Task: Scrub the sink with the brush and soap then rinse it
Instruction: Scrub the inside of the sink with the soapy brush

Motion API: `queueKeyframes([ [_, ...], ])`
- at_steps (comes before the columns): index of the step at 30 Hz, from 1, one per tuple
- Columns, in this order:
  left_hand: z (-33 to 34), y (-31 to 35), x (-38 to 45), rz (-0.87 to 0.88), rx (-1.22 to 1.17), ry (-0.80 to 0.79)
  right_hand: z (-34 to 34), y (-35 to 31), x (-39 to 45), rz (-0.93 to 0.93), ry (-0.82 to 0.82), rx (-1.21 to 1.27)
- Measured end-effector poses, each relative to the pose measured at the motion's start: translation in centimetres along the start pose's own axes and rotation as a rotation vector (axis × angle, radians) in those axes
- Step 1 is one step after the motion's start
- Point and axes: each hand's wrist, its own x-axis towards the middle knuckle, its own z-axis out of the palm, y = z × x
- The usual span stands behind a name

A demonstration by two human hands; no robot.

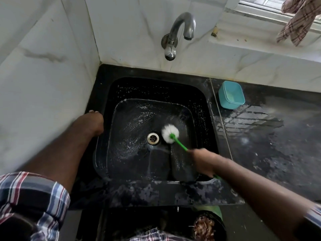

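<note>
A black sink (pixel 205 105) is set in a dark counter, its floor and walls speckled with soap foam. The brush (pixel 170 133) has a white bristle head and a green handle, and its head presses on the sink floor just right of the metal drain (pixel 152 138). My right hand (pixel 204 160) grips the handle's lower end over the sink's near right corner; it is blurred. My left hand (pixel 90 124) rests on the sink's left rim, its fingers curled over the edge. A chrome tap (pixel 180 30) sticks out of the wall above the sink, with no water running.
A teal plastic tub (pixel 231 95) holding pale soap stands on the wet counter to the right of the sink. A checked cloth (pixel 298 18) hangs at the window ledge, top right. White marble walls close the left and back. A dark bin with scraps (pixel 206 226) sits below the counter.
</note>
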Motion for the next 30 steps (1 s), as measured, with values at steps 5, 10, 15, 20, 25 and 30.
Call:
queueKeyframes([
  [5,0.3,0.0,0.4,-0.011,-0.008,-0.006,0.9,1.9,-5.8,0.033,-0.137,0.136],
  [10,0.3,0.3,0.4,-0.022,-0.012,-0.006,-3.6,0.9,5.5,0.089,0.116,0.199],
  [15,0.6,-0.3,0.9,0.009,-0.009,0.009,-2.3,-2.2,5.5,-0.03,0.099,0.231],
  [20,1.0,-1.1,1.2,0.022,-0.032,0.023,2.2,3.5,-0.4,0.136,0.074,0.381],
  [25,0.8,-0.9,1.0,0.023,-0.029,0.029,-0.8,1.3,7.2,0.248,0.242,0.565],
  [30,1.3,-1.3,1.6,0.025,-0.022,0.024,0.3,-3.2,6.1,-0.023,0.144,0.44],
])
